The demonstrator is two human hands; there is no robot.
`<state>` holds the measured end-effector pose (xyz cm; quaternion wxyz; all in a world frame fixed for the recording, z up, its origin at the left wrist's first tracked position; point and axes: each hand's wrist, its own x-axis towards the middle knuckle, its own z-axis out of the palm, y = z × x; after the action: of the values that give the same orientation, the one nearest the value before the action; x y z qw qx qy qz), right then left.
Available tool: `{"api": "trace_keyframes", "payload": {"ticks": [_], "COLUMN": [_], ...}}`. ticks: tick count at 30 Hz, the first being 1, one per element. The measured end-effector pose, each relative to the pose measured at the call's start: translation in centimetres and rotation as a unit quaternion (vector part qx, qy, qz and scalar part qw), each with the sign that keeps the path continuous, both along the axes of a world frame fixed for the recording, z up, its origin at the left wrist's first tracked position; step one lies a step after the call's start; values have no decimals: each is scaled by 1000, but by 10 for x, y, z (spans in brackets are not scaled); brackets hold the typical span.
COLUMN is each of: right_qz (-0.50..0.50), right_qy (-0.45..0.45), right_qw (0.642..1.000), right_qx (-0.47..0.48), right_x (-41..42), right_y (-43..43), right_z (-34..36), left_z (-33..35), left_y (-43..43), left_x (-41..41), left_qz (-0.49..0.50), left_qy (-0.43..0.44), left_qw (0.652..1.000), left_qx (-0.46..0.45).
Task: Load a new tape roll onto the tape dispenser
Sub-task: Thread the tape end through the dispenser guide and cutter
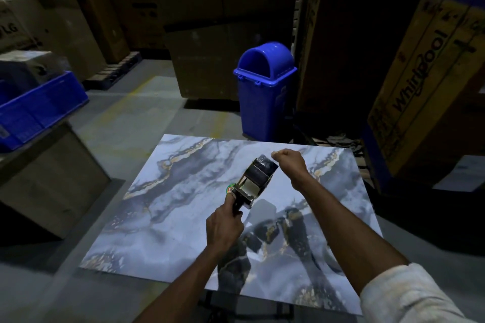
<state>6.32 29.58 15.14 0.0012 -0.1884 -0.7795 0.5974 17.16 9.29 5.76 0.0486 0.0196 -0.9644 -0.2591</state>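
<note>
A hand-held tape dispenser [252, 186] is raised over a marble-patterned table top [183, 217]. My left hand [224, 228] is closed around its dark handle. A dark roll of tape [263, 166] sits at the dispenser's far end. My right hand [288, 161] hovers just right of the roll with its fingers pinched together; whether it holds a tape end is too small to tell.
A blue swing-lid bin [265, 92] stands on the floor past the table. A blue crate [36, 110] rests on cartons at the left. Tall cardboard cartons [425, 81] line the right side and the back.
</note>
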Motion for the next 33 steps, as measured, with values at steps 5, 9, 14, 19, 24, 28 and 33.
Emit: {"api": "trace_keyframes", "payload": {"ticks": [5, 9, 14, 19, 24, 28, 33], "right_qz": [24, 6, -18, -29, -17, -4, 15], "right_qy": [-41, -55, -70, -65, -79, -83, -90], "right_qw": [994, 993, 981, 965, 953, 947, 944], "right_qx": [-99, -106, -179, -253, -294, -311, -318], "right_x": [-1, -6, -12, -10, -10, -12, -12], "right_y": [3, 4, 9, 19, 22, 22, 19], "right_z": [2, 0, -2, 1, 0, 3, 3], "left_z": [3, 7, 33, 65, 81, 79, 81], "left_y": [-2, 0, 7, 1, 8, 12, 10], "left_x": [5, 6, -2, -15, -14, -13, -14], "left_qz": [2, 23, 36, 38, 15, 6, 9], "left_qy": [-18, -42, -200, -360, -413, -408, -422], "left_qw": [1000, 998, 954, 790, 764, 772, 779], "left_qx": [16, 34, 218, 494, 495, 487, 464]}}
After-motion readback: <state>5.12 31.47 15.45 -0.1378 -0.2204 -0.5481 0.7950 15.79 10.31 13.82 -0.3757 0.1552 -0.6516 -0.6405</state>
